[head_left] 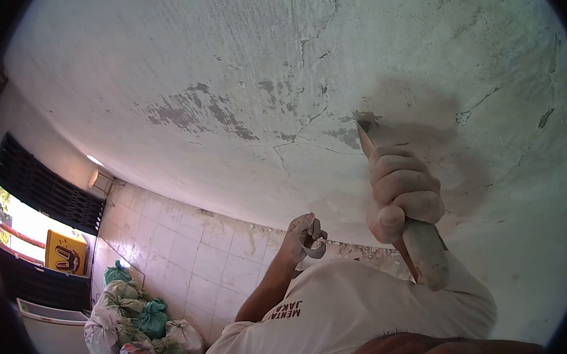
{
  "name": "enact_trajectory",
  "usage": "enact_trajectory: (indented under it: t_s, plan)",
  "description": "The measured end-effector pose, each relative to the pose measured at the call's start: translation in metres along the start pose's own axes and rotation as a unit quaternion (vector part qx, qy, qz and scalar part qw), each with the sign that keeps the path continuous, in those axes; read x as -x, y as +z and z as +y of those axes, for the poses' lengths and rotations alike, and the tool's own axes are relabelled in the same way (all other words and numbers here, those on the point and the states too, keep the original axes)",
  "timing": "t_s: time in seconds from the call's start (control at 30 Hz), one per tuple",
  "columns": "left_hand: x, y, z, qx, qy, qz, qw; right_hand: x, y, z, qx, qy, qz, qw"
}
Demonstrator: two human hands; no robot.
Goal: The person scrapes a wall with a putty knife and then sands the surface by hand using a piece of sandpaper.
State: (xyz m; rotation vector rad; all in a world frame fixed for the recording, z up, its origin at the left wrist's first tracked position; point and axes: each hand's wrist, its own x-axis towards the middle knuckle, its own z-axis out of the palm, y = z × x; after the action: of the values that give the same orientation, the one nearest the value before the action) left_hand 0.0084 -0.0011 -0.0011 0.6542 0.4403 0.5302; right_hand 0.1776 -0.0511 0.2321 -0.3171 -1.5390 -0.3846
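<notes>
My right hand (404, 191) is closed in a fist around a scraper-like hand tool (364, 138). Its thin pointed blade reaches up to the wall (222, 56), with the tip at a dark chipped spot (370, 117). Below the fist sticks out the tool's thick, pale, dusty end, with an orange-brown edge. Lower and to the left, my left hand (299, 236) has its fingers curled round a small curved brown piece (312, 246), whose kind I cannot tell. Cracks, flaked grey patches (216, 112) and a damp-looking brownish stain (425, 131) mark the wall around the blade.
Pale square tiles (197, 262) run along the wall, with crumbled debris (361, 249) at the join. Several tied bags (152, 318) are heaped at the lower left. Beyond them are a dark slatted gate (47, 183) and a yellow box (65, 251). My light shirt (345, 304) fills the bottom.
</notes>
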Motion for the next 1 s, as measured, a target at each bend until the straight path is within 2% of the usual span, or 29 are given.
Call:
enact_trajectory:
  t_s: [0.03, 0.17, 0.27, 0.47, 0.57, 0.7, 0.8, 0.83, 0.9, 1.0]
  plan:
    - [0.002, 0.004, 0.002, -0.010, -0.003, 0.004, 1.000, -0.006, -0.003, -0.005, 0.010, 0.011, -0.039, 0.999]
    - [-0.004, -0.006, -0.006, 0.020, 0.014, -0.016, 1.000, -0.007, -0.001, -0.020, -0.074, -0.040, -0.002, 0.996]
    - [-0.002, 0.001, -0.005, 0.003, 0.009, 0.001, 1.000, 0.000, -0.001, 0.000, -0.018, 0.021, -0.005, 1.000]
    - [-0.006, -0.005, -0.010, 0.014, 0.014, -0.017, 1.000, -0.008, 0.001, -0.011, -0.054, -0.062, 0.009, 0.997]
    - [-0.005, -0.002, -0.010, 0.002, 0.019, -0.014, 1.000, -0.006, 0.001, 0.003, -0.027, -0.002, -0.022, 0.999]
    - [-0.008, -0.001, -0.007, 0.006, 0.009, -0.018, 1.000, -0.008, 0.001, -0.015, -0.088, -0.053, 0.009, 0.995]
    - [-0.005, -0.002, -0.007, -0.009, -0.001, -0.003, 1.000, -0.003, 0.002, 0.004, -0.045, 0.014, 0.003, 0.999]
    - [-0.004, 0.001, -0.005, -0.015, -0.006, 0.002, 1.000, -0.010, -0.001, -0.001, -0.021, 0.021, -0.046, 0.998]
    - [-0.005, 0.001, -0.002, -0.013, -0.004, 0.003, 1.000, -0.011, 0.000, -0.007, -0.041, -0.029, -0.010, 0.999]
    - [-0.007, -0.001, -0.006, 0.006, 0.006, -0.002, 1.000, -0.002, -0.004, -0.016, -0.087, 0.020, 0.011, 0.996]
